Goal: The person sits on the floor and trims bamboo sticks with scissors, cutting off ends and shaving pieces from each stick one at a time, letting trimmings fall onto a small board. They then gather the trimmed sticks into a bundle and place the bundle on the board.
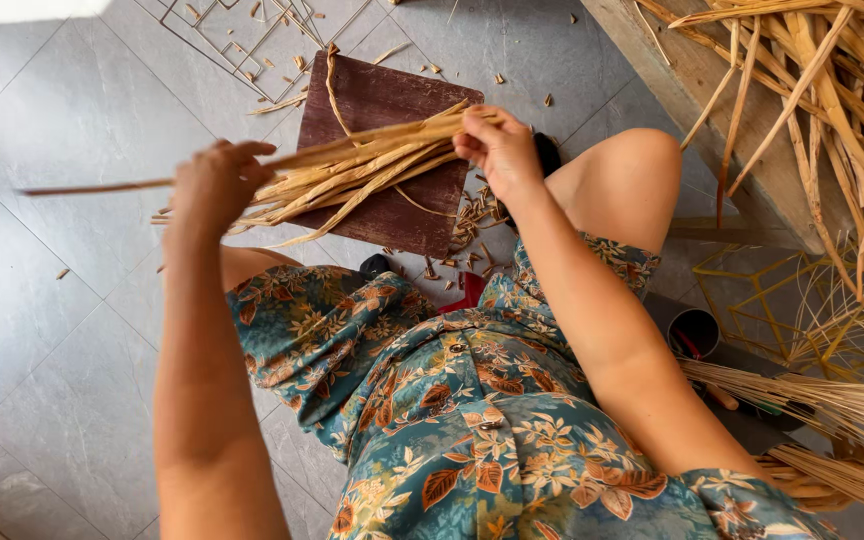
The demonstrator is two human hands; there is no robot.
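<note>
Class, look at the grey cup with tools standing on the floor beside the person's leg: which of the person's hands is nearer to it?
Right. The right hand grips the strips above the knee, up from the cup; the left hand holds them far across the lap.

Bright, even daylight with soft shadows; sharp focus, slight wide-angle stretch at edges.

Bundle of tan straw strips [352, 165] (loosely fanned), horizontal above dark board.

Bundle of dried tan reed strips [352, 170] held between left hand [214, 187] and right hand [497, 148], above dark brown rectangular wooden board [392, 215] on grey tiled floor [42, 300]; heap of loose straw-coloured reeds [832, 110] at far right.
</note>
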